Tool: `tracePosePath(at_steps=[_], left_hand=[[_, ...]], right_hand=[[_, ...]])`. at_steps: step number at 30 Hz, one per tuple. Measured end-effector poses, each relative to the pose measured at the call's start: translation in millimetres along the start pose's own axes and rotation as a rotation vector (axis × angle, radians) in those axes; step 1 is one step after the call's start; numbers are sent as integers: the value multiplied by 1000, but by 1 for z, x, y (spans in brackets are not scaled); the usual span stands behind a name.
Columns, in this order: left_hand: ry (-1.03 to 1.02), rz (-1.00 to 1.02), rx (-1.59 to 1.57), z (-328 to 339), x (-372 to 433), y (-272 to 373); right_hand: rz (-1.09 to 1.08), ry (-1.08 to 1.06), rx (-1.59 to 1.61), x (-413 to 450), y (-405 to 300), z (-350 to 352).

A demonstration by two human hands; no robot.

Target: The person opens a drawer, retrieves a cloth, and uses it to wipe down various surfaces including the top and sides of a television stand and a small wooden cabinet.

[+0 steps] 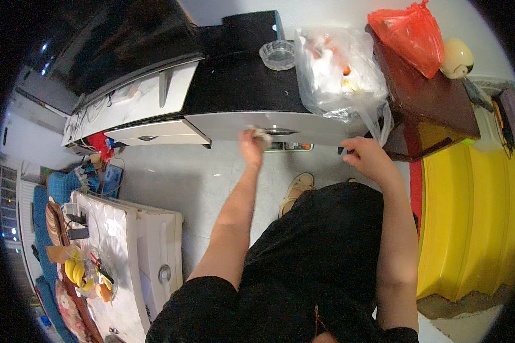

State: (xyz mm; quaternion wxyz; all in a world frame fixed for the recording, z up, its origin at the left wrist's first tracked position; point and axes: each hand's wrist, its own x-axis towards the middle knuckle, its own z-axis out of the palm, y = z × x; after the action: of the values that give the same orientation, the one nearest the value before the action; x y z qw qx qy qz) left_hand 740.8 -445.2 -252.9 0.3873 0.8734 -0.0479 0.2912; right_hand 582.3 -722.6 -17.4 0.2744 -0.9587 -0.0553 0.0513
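A crumpled whitish cloth or wad of tissue (262, 136) is gripped in my left hand (251, 148), which is slightly blurred. It lies against the grey drawer front (227, 124) of a low black-topped cabinet, just left of the drawer's metal handle (281, 131). My right hand (367, 157), fingers curled, is by the drawer's lower right corner, below the hanging handles of a clear plastic bag (339, 73). Whether those fingers touch or hold anything is unclear. The bag sits on the black cabinet top (240, 85) beside a clear ribbed bowl (277, 55).
A brown cabinet (433, 98) at right carries a red plastic bag (412, 38) and a cream helmet-like object (456, 58). Yellow folded panels (468, 223) stand below it. On the left is a white table (120, 253) with bananas (74, 271). A scale-like device (298, 146) lies under the drawer.
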Motion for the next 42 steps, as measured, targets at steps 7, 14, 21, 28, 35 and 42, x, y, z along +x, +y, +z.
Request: tracePosePath(at_steps=[7,14,21,28,35,42], left_hand=[[174,-635,-666,-46,36,-167],[156,-881,-1180,-7,46,-103],[-252,-1148,-1141,82,-30,60],[-393,-1298,-1254,99,-50,143],[41,-1142,-1069,82,-14,-51],[243,-1069,-987,20,25,-108]], right_hand=[[31,-25,-28,-3,5,-3],[-21,-16,-45,4,15,1],[54,-77,-33,14,8,1],[56,-56,6,12,22,-1],[46,-59,-64,7,11,-11],[27,-23,15,-3,2,-5]])
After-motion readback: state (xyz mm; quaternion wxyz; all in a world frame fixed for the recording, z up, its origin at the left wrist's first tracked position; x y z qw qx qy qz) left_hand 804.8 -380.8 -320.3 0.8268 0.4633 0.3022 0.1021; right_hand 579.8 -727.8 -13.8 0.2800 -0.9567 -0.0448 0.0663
